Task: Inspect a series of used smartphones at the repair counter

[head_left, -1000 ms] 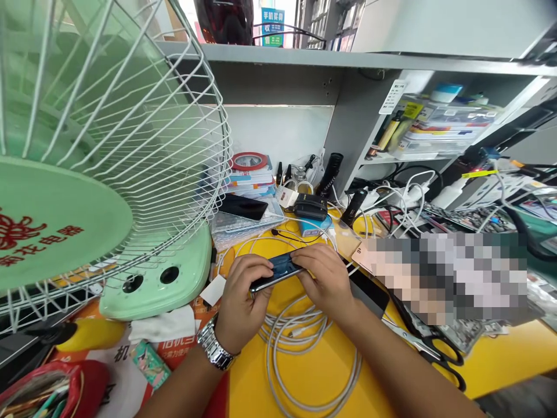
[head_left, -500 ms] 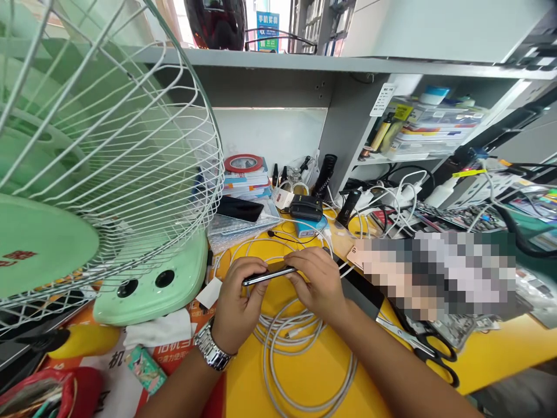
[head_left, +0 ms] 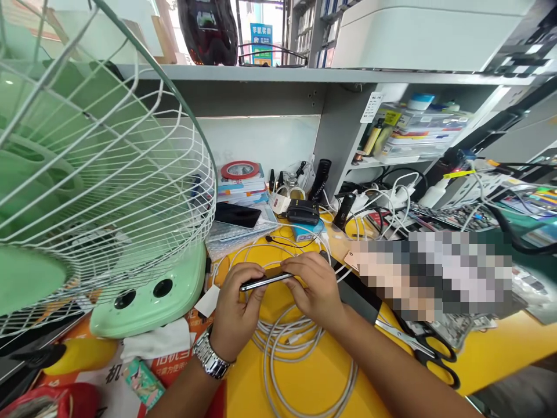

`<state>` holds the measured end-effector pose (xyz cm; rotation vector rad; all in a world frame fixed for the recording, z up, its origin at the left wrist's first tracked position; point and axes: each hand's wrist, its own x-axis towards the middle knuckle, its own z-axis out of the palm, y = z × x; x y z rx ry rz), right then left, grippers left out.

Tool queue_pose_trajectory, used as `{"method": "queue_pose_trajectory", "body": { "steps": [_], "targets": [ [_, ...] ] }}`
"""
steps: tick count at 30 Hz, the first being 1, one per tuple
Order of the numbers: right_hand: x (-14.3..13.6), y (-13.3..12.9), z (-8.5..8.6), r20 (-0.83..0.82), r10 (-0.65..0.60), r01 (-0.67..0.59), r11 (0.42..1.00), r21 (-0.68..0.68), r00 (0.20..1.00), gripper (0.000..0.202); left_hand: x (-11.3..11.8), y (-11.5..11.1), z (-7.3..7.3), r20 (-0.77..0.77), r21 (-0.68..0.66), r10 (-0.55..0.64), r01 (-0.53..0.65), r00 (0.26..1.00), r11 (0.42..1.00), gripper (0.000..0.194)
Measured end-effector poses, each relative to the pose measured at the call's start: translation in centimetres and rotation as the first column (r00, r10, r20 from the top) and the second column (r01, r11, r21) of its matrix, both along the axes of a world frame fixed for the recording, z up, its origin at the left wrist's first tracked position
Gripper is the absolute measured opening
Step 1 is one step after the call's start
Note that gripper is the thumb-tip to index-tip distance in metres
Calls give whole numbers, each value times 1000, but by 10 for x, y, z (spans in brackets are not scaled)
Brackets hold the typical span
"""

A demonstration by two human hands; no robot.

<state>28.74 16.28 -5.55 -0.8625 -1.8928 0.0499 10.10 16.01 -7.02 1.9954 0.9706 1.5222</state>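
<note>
Between my two hands a dark smartphone (head_left: 266, 281) is held sideways, its shiny edge turned toward me. My left hand (head_left: 239, 307), with a metal watch (head_left: 211, 355) on the wrist, grips the phone's left end, fingers over the top and thumb below. The right end is pinched in my right hand (head_left: 314, 285) in the same way. Most of the phone's faces are hidden by the fingers and the angle. Below the hands a coiled grey cable (head_left: 285, 342) lies on the yellow tabletop (head_left: 243, 383).
A green fan (head_left: 148, 302) fills the left side. Scissors (head_left: 424, 345) lie right of my right forearm. Behind the hands are another phone (head_left: 237, 215), a red tape roll (head_left: 240, 169) and a black box (head_left: 303, 211). A grey shelf (head_left: 261, 74) spans the back.
The camera view has shifted slightly, with the shelf sitting a little lower in the picture. Both hands keep their hold on the phone, which has barely moved.
</note>
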Motion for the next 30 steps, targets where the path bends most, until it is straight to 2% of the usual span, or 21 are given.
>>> {"method": "queue_pose_trajectory", "body": {
  "steps": [6,12,20,26,30],
  "targets": [
    [-1,0,-1,21,-27,26,1000,17,999,19,2,-1,-1,22,-36,6,-6,1000,999,23],
    [-1,0,-1,45,-50,49,999,18,998,23,1,-2,0,30,-8,-1,1,1000,1000,24],
    [-2,-1,2,14,-35,35,999,14,999,15,1,-1,0,9,17,12,-12,1000,1000,25],
    [-1,-1,0,10,-25,25,1000,13,1000,12,-2,-2,-1,21,-17,-15,15,1000,1000,27],
    [-1,-2,8,103,-59,56,998,40,993,17,-2,-3,-2,60,-41,8,-6,998,999,23]
  ]
}}
